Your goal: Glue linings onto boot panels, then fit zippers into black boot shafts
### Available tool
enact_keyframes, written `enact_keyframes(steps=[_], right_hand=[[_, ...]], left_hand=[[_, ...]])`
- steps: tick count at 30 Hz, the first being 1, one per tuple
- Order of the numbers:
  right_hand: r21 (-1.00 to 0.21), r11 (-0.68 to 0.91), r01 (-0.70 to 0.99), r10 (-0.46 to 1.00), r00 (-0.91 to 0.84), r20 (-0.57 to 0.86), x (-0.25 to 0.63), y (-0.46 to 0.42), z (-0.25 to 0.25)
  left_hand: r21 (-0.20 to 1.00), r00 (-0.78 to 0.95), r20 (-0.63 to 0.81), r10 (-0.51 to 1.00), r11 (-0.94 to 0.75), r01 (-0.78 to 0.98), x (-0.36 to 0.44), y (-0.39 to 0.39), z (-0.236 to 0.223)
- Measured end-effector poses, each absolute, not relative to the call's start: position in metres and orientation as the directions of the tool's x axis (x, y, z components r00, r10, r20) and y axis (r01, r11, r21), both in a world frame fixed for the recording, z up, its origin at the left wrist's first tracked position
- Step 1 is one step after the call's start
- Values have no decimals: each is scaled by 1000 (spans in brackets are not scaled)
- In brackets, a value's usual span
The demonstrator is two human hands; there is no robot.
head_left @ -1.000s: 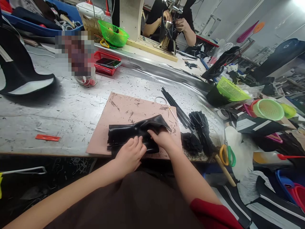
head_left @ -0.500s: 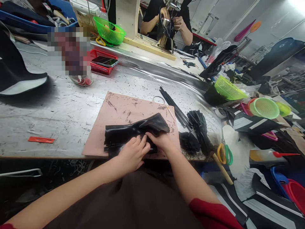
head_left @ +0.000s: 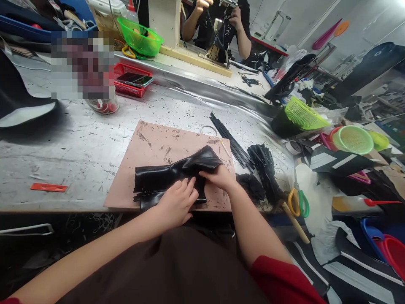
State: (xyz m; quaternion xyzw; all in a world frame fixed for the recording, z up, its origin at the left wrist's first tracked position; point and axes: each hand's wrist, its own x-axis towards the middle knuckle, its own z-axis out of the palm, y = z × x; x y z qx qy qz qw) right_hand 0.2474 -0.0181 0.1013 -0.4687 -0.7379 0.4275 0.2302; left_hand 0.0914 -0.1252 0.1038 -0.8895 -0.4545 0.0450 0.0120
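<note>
A shiny black leather piece (head_left: 158,176), folded and frayed at its left end, lies on a pinkish board (head_left: 158,139) at the table's front edge. My left hand (head_left: 181,199) rests on its near part with the fingers stretched out. At the right end, my right hand (head_left: 218,176) grips the leather; the thumb shows on top and the other fingers are hidden in or under the fold. Just right of the board are thin black strips (head_left: 234,141) and a frayed black bundle (head_left: 264,169). A clear ring (head_left: 209,130) lies by the board's far edge.
An orange-red flat tool (head_left: 49,187) lies at left. Farther back stand a red basket (head_left: 131,88) with a phone and a green bowl (head_left: 142,40). Scissors (head_left: 299,202) and a wooden handle (head_left: 295,223) are at right. Across the table, a person works at a sewing machine (head_left: 218,46).
My right hand has shifted slightly along the leather's right end, which now stands a little more raised. My left hand stays on the near part. Across the table, one of the person's hands has lifted.
</note>
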Motion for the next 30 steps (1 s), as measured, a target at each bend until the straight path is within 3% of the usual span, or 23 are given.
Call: enact_keyframes(steps=[6, 16, 22, 27, 30], right_hand=[[-817, 230, 530, 825, -551, -125, 251, 2, 117], [-781, 179, 598, 851, -493, -182, 254, 16, 107], [-569, 340, 749, 883, -463, -81, 258, 8, 96], [-380, 462, 801, 854, -518, -54, 266, 25, 104], [-274, 313, 909, 931, -351, -101, 276, 44, 109]], left_hand=[[-73, 586, -112, 803, -595, 801, 96, -116, 112], [-90, 582, -106, 806, -590, 802, 99, -113, 116], [-82, 580, -72, 811, -585, 807, 98, -113, 114], [19, 547, -25, 837, -547, 837, 87, -116, 108], [43, 534, -7, 845, -533, 845, 82, -121, 106]])
